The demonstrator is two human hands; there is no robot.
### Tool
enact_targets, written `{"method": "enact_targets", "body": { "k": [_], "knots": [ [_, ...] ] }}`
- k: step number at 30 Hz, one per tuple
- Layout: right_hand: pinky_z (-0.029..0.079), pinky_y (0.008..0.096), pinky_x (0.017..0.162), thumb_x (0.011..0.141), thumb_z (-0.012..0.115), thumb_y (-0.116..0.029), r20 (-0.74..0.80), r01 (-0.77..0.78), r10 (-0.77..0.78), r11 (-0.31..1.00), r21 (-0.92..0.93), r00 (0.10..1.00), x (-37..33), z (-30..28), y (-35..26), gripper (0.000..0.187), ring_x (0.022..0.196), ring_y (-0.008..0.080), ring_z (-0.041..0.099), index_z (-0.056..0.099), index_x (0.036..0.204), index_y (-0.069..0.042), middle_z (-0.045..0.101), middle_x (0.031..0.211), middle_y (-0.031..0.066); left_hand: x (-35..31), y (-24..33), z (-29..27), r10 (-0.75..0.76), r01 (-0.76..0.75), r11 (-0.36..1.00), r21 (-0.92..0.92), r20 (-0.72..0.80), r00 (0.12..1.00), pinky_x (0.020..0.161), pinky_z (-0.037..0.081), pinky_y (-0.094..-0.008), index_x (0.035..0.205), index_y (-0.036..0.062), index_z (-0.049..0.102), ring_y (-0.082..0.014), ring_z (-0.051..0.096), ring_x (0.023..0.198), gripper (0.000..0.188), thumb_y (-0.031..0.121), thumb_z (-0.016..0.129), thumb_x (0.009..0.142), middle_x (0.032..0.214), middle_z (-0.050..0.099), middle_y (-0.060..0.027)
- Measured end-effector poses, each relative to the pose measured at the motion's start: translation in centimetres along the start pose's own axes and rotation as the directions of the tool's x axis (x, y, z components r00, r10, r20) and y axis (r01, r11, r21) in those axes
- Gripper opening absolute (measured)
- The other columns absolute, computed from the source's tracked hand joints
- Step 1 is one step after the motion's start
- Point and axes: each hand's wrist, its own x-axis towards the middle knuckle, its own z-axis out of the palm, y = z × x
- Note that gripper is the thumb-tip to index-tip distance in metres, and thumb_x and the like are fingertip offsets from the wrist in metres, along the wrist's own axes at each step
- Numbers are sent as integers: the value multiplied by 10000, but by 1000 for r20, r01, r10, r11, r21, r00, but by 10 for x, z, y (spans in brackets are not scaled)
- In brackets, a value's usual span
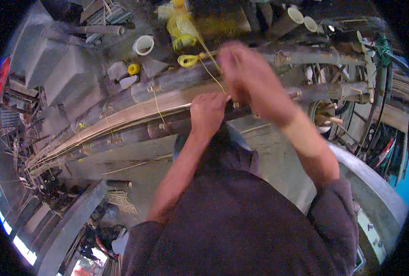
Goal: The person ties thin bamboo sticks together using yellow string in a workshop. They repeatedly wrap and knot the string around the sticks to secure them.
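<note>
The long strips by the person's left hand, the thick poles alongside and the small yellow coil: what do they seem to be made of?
Strips: probably split bamboo or cane, matte; they're thin, pale tan and gently bowed.
Poles: bamboo or wood, dull; round and brownish-grey.
Yellow coil: likely plastic twine, given its bright colour.

Below me, the surface is a pair of long, dark poles [314, 56] running side by side. Along them lies a bundle of long, pale strips [140, 110], crossed by thin yellow cords [157, 104]. On the grey floor [282, 165], I see a white bucket [143, 46] beyond the poles and a thin stick [140, 164] nearer me.
</note>
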Motion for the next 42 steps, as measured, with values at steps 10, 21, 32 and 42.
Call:
{"method": "enact_targets", "body": {
  "k": [10,21,32,42],
  "knots": [
    [503,515,614,844,570,-163,35,-132,271,573,-809,962,-99,53,122,193,686,386,633,563,1036,-147,652,788,157,151,8,-52,-184,369,521,-769,321,929,653,465,-309,872,31,658,-137,590,718,281,254,509,954,791,636,-38],
    [374,439,1043,719,664,-115,-210,-205,71,649,-733,975,-161,91,137,600,1228,372,456,524,1302,-82,503,1306,176,120,-201,-120,-112,142,987,-79,300,947,910,460,-326,1110,48,664,-196,621,993,402,389,518,955,1041,683,-82],
    [459,410,877,920,582,-253,-46,-191,191,877,-441,981,-9,348,164,261,1012,310,592,656,1061,-46,632,1032,167,-95,-312,-231,-137,151,970,-189,89,987,789,513,-385,1075,53,657,-315,659,928,329,330,569,918,1024,690,-131],
    [502,441,774,882,594,-186,700,780,-363,150,-608,616,246,393,-52,219,822,354,627,649,993,-6,621,867,198,-139,-284,-194,-11,3,992,123,66,998,616,516,-450,865,106,678,-323,646,651,237,315,572,904,734,660,-119]
  ]
}}
